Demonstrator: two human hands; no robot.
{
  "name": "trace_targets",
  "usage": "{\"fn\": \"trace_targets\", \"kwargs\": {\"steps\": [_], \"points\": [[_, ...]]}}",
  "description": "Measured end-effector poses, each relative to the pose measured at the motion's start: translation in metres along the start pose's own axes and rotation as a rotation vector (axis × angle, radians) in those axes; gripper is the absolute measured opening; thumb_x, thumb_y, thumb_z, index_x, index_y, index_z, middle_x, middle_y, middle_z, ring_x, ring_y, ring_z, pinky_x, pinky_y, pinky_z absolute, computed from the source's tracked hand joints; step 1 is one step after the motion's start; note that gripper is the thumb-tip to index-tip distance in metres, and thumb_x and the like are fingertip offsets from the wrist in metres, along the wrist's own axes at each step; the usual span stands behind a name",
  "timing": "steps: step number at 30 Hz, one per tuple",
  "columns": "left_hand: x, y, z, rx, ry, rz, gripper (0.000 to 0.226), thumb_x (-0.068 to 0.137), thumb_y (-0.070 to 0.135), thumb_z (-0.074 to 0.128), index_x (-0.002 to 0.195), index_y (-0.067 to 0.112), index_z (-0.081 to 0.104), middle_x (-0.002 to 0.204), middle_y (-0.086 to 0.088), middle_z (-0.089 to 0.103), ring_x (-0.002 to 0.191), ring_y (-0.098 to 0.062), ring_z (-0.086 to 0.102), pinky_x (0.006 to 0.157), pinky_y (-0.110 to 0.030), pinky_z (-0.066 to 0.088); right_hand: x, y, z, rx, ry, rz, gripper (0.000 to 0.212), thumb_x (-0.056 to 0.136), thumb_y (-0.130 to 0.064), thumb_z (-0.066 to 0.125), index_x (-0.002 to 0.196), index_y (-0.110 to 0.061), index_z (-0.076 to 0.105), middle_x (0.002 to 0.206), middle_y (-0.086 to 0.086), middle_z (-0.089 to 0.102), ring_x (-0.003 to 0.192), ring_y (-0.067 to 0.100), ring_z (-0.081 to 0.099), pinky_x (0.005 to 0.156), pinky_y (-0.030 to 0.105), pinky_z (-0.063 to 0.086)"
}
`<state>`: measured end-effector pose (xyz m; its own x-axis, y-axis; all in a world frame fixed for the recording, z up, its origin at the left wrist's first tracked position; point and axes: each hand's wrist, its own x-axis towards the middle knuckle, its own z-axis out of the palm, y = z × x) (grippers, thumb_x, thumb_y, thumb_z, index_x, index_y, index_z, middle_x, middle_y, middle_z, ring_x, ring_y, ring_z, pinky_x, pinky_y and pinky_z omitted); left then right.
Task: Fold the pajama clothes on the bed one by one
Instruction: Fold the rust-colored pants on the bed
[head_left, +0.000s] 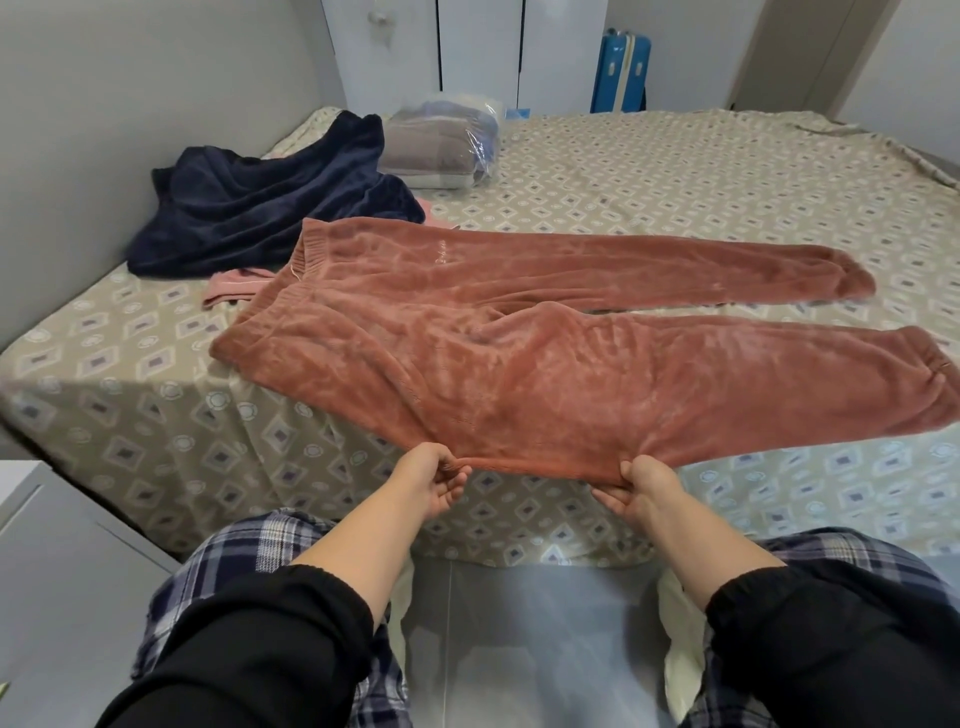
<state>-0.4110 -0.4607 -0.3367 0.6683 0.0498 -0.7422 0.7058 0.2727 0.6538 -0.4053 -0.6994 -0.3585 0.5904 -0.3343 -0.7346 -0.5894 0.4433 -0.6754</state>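
Observation:
A pair of rust-pink fleece pajama pants (545, 353) lies spread across the bed (675, 171), waistband to the left, both legs running to the right. My left hand (434, 483) pinches the near edge of the near leg, lifted a little off the bed's front edge. My right hand (641, 488) grips the same edge further right. A dark navy fleece garment (270, 202) lies crumpled at the back left. A light pink garment (234, 286) peeks out beneath the pants' waistband.
A plastic-wrapped stack of folded textiles (441, 145) sits at the far left of the bed. A blue suitcase (621, 73) stands by white wardrobe doors (478, 47) beyond. A grey wall (104, 130) runs along the left, a white cabinet (52, 597) at near left.

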Motion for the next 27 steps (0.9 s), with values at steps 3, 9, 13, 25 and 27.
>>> {"fn": "trace_targets", "kwargs": {"steps": [3,9,13,25,27], "points": [[0.001,-0.003,0.002,0.089,-0.013,-0.024,0.023,0.097,0.01,0.04,0.081,0.002,0.054,0.048,-0.004,0.062,0.035,-0.009,0.057,0.037,-0.017,0.042,-0.014,-0.001,-0.002,-0.19,-0.141,0.089,0.035,0.105,-0.022,0.031,0.128,-0.003,0.048,0.115,0.02,0.063,0.096,0.033,0.065,0.069,0.038,0.051],[-0.006,-0.003,0.027,0.909,0.096,0.513,0.027,0.097,0.024,0.045,0.086,0.011,0.065,0.072,-0.003,0.068,0.058,-0.017,0.064,0.055,-0.027,0.049,-0.033,-0.02,-0.002,-1.065,-0.178,-0.397,0.049,0.1,-0.038,0.041,0.08,0.0,0.064,0.07,0.015,0.071,0.064,0.029,0.068,0.062,0.035,0.056],[-0.009,0.019,0.035,1.225,0.286,1.104,0.025,0.092,0.017,0.048,0.11,0.017,0.066,0.108,0.005,0.064,0.101,-0.017,0.056,0.08,-0.034,0.047,-0.031,-0.041,0.002,-1.016,0.152,-0.995,0.03,0.095,-0.02,0.045,0.074,-0.003,0.057,0.066,0.01,0.062,0.068,0.034,0.058,0.059,0.036,0.04],[0.036,0.072,0.067,1.617,0.286,1.068,0.056,0.103,0.045,0.023,0.155,0.027,0.01,0.163,0.002,0.0,0.149,-0.023,-0.005,0.119,-0.051,0.004,0.015,-0.093,0.037,-1.545,-0.006,-1.297,0.055,0.101,-0.048,0.022,0.151,-0.027,0.025,0.161,-0.003,0.013,0.148,0.021,0.006,0.118,0.047,0.004],[0.04,0.074,0.073,1.669,0.226,1.04,0.06,0.101,0.049,0.025,0.155,0.029,0.007,0.163,0.001,-0.007,0.149,-0.024,-0.01,0.118,-0.055,0.001,0.026,-0.107,0.04,-1.597,0.075,-1.264,0.057,0.099,-0.051,0.018,0.15,-0.026,0.026,0.161,-0.001,0.014,0.148,0.023,0.008,0.117,0.049,0.005]]}}
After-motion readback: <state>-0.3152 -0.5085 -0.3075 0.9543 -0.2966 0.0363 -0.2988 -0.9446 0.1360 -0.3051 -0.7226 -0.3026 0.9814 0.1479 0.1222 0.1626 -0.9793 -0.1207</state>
